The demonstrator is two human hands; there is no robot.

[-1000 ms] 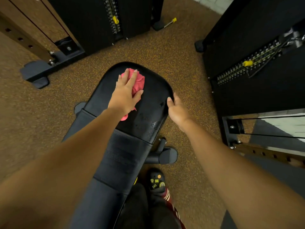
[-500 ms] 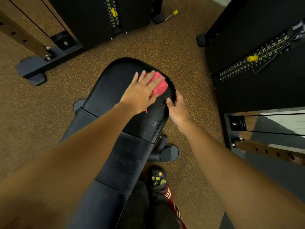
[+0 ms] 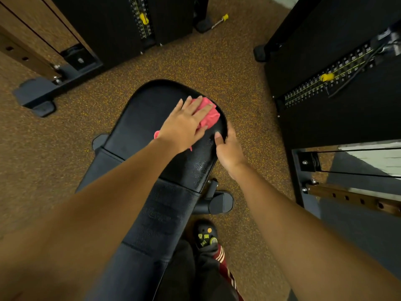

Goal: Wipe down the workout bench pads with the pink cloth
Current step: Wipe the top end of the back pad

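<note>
The speckled rubber floor (image 3: 195,66) fills most of the view, with a black weight machine (image 3: 329,88) to the right and another weight machine (image 3: 121,22) at the top left. Between them stands the bench (image 3: 134,135), running from the person's body out toward the middle of the floor. Its far end is a rounded seat pad (image 3: 156,101), and a long pad (image 3: 160,216) lies nearer, partly covered by the forearms.

The wiping looks to be in its early-to-middle part. The work is on the seat pad, at its far right corner. A wet, beaded sheen (image 3: 201,166) shows along that pad's near right side, which suggests at least that strip has been gone over. The long pad looks dull and dry. I cannot tell whether it has been wiped, so it probably remains to be done, along with the seat pad's left side.

The left hand (image 3: 186,124) lies flat with fingers straight and spread a little, pressing down on the pink cloth (image 3: 209,115). The cloth is bunched under the palm and fingers and sticks out beyond the fingertips at the pad's right rim. The right hand (image 3: 230,148) grips that rim just beside the cloth, thumb on top and fingers curled over the edge, seemingly steadying the bench.
</note>
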